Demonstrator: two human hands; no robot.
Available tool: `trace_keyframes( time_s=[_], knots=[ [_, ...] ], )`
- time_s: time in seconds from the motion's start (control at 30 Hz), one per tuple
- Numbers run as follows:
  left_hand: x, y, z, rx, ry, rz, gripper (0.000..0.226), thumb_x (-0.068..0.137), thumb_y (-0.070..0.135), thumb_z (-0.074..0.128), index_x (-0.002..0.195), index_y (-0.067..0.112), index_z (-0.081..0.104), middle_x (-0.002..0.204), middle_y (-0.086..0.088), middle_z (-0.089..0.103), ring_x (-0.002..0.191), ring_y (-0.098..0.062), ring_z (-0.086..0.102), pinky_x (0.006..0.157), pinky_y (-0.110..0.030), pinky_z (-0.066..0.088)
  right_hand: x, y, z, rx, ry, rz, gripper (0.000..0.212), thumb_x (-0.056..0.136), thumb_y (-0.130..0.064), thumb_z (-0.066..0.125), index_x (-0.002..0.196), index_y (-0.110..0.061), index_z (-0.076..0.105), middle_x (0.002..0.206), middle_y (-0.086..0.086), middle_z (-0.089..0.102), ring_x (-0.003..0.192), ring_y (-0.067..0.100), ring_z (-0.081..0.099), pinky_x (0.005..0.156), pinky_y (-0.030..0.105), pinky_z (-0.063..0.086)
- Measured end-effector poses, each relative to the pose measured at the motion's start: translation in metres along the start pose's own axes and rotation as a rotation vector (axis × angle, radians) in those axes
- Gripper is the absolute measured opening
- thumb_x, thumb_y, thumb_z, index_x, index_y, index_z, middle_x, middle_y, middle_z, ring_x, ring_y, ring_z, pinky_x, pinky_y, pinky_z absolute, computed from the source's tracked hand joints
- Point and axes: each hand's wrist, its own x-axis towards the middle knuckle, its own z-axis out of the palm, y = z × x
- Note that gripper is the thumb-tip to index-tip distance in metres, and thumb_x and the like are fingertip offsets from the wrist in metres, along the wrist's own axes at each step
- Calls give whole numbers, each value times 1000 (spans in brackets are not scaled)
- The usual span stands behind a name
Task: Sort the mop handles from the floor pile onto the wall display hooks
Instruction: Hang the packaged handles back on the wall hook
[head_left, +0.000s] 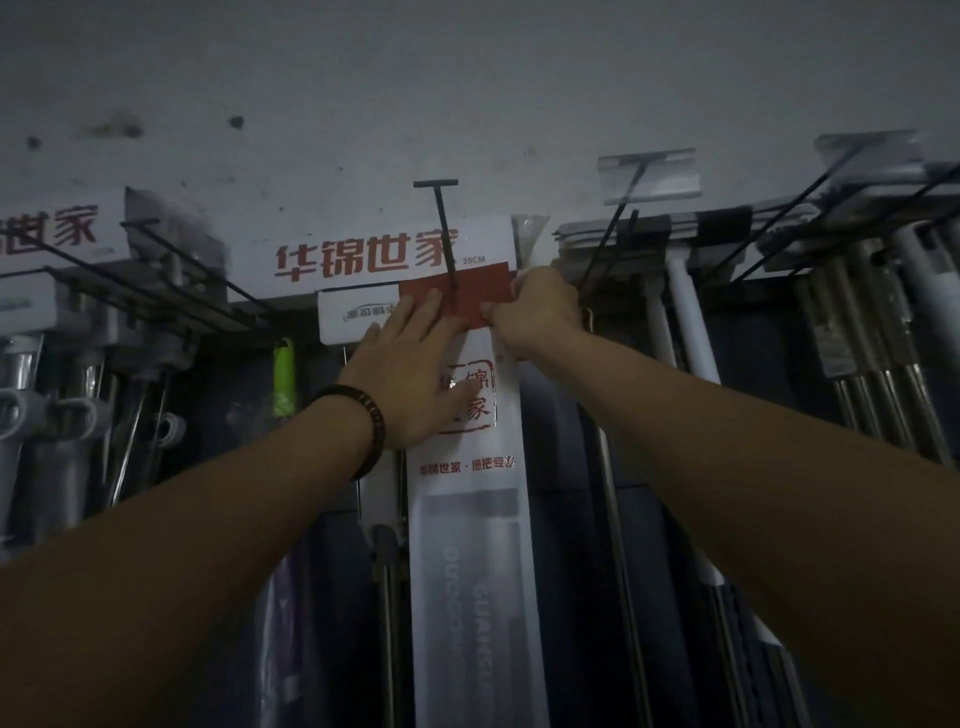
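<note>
Mop handle pack (470, 571) marked 华锦世家 (38CM printed above), at black hook (445, 244), left hand (410, 384) flat on it, right hand (540, 312) fingers pinching its top corner

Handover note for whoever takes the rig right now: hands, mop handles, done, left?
Left hand flat, fingers straight, pressing on the packaged mop handle.
Right hand pinches its red header card at the centre hook.
Done: header looks threaded on the hook; neighbouring hooks already hold mops.
Left: let go, check it hangs; floor pile out of view.
</note>
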Motion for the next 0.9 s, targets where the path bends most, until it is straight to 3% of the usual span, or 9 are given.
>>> trace_keyframes(
  time_s=[0.23,0.33,0.43,0.7,0.8,0.9],
  knots=[
    [13,-6,22,20,-59,-27,85,92,65,55,161,36,16,175,-3,1,161,-32,2,127,-60,15,12,18,17,-49,0,22,23,90,-32,79,78,-26,60,97,6,75,87,27,75,81,45,66],
    [19,-8,31,38,-92,-37,91,89,67,56,162,36,11,175,-3,-3,161,-33,1,128,-60,15,15,25,24,-51,-4,34,16,91,-31,78,94,-18,70,99,6,75,89,27,74,83,46,65],
    [23,-9,37,55,-108,-47,97,87,68,59,163,36,8,175,-3,-5,161,-33,-1,128,-60,15,19,31,30,-69,-5,52,23,92,-34,78,106,-15,71,108,8,74,94,28,74,85,46,65],
    [19,-5,34,43,-162,-57,104,85,67,64,164,34,5,174,-2,-7,161,-32,-6,128,-59,16,14,38,30,-158,-22,26,24,96,-36,73,110,-18,69,105,6,74,88,26,73,79,45,65],
    [10,-3,20,26,-189,-30,96,87,64,65,163,28,19,174,-5,3,160,-32,2,128,-57,19,-3,35,14,-245,-29,-33,24,93,-36,73,110,-20,67,105,4,72,88,24,72,79,45,65],
    [-2,8,4,-2,-194,41,81,89,58,64,155,21,37,163,-11,31,151,-31,30,121,-53,35,-25,22,-15,-356,1,-118,30,91,-39,69,113,-19,64,107,4,71,93,26,71,80,43,63]
  ],
)
